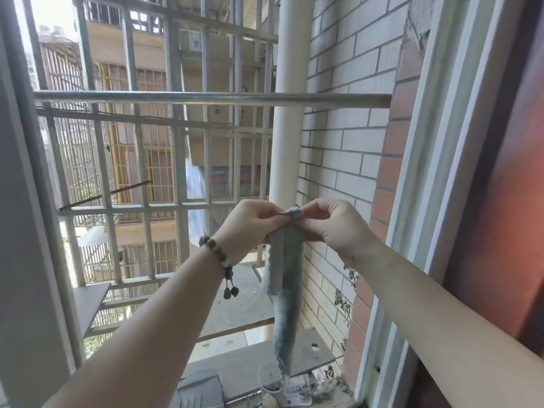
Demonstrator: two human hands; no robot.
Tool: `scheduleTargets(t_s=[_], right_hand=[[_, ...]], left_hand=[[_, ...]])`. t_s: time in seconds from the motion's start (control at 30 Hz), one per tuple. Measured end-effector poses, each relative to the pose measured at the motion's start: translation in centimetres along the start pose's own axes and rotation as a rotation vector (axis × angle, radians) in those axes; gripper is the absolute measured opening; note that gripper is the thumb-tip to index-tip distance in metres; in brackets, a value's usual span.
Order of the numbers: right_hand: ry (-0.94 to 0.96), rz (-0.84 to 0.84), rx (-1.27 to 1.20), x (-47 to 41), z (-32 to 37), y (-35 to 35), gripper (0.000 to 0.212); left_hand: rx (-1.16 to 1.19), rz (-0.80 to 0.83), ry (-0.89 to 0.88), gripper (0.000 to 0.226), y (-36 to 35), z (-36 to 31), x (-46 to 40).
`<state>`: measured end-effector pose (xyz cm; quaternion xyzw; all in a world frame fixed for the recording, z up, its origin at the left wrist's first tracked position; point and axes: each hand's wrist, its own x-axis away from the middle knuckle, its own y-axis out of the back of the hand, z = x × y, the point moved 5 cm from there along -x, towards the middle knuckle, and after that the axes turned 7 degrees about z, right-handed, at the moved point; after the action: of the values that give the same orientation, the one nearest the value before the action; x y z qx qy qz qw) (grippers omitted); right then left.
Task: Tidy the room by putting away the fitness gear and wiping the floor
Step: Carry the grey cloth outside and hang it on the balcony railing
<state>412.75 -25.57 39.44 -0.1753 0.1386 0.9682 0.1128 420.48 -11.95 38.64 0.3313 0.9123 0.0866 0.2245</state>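
1. Setting: an open window; both arms reach out past the white window frame [412, 201] toward a metal security grille [147, 160]. A horizontal metal rail [206, 99] crosses above the hands, and a white drainpipe [287, 128] runs down beside a tiled wall [347, 119].
2. Task thing: a grey-blue cleaning cloth [284, 278] hangs in a long narrow fold from the hands, its lower end tapering above the cluttered ledge [265, 357].
3. Left hand [250, 225], beaded bracelet [219, 260] at the wrist: fingers curled, pinching the cloth's top edge.
4. Right hand [326, 222]: fingers pinch the same top edge. The two hands sit close together, nearly touching, with the bunched cloth end between them.
5. Step, as judged: the cloth for wiping the floor is being handled at the window, either shaken out, opened up or readied for hanging; which one cannot be told.
6. Next move, as judged: draw the hands apart along the top edge to spread the cloth, keeping both pinches firm so it does not drop onto the ledge.
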Motion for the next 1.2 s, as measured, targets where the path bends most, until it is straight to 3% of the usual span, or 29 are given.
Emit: scheduleTargets(t_s=[0.03,0.17,0.3,0.5,0.57,0.67,0.8,0.9,0.97,1.07,1.2], right_hand=[[-0.01,0.01,-0.01,-0.1,0.3,0.2,0.001],[-0.024,0.012,0.153,-1.3,1.0,1.3,0.017],[0.055,-0.004,0.361,-2.5,2.9,2.5,0.018],[0.079,0.001,0.564,-3.2,5.5,4.9,0.012],[0.066,0.044,0.636,-3.0,6.3,5.7,0.002],[0.007,0.109,0.744,-2.9,7.2,6.8,0.013],[0.014,0.045,0.868,-3.7,7.6,7.0,0.017],[0.075,-0.142,0.963,-4.8,8.1,7.0,0.015],[0.122,-0.253,1.01,-5.8,8.7,6.7,0.007],[0.171,-0.432,1.118,-7.7,9.9,6.9,0.017],[0.164,-0.581,1.23,-9.9,11.7,7.9,0.013]], left_hand=[[0.001,0.012,0.009,0.012,0.4,-0.1,-0.3],[-0.155,0.04,-0.003,0.012,1.4,-0.7,-1.5],[-0.34,0.165,-0.019,0.013,2.2,-1.2,-2.3],[-0.393,0.208,0.036,0.01,5.9,-0.1,-2.8],[-0.245,0.145,0.025,0.019,7.3,0.1,-3.2],[0.055,0.029,-0.039,0.04,9.5,-0.3,-4.1],[0.282,-0.022,-0.125,0.025,10.7,-2.0,-5.3],[0.245,-0.128,-0.176,0.008,12.3,-3.4,-6.2],[0.138,-0.298,-0.193,0.004,13.8,-4.3,-6.8],[-0.077,-0.551,-0.23,0.005,15.7,-6.1,-7.7],[-0.218,-0.624,-0.261,0.015,17.4,-8.1,-9.3]])
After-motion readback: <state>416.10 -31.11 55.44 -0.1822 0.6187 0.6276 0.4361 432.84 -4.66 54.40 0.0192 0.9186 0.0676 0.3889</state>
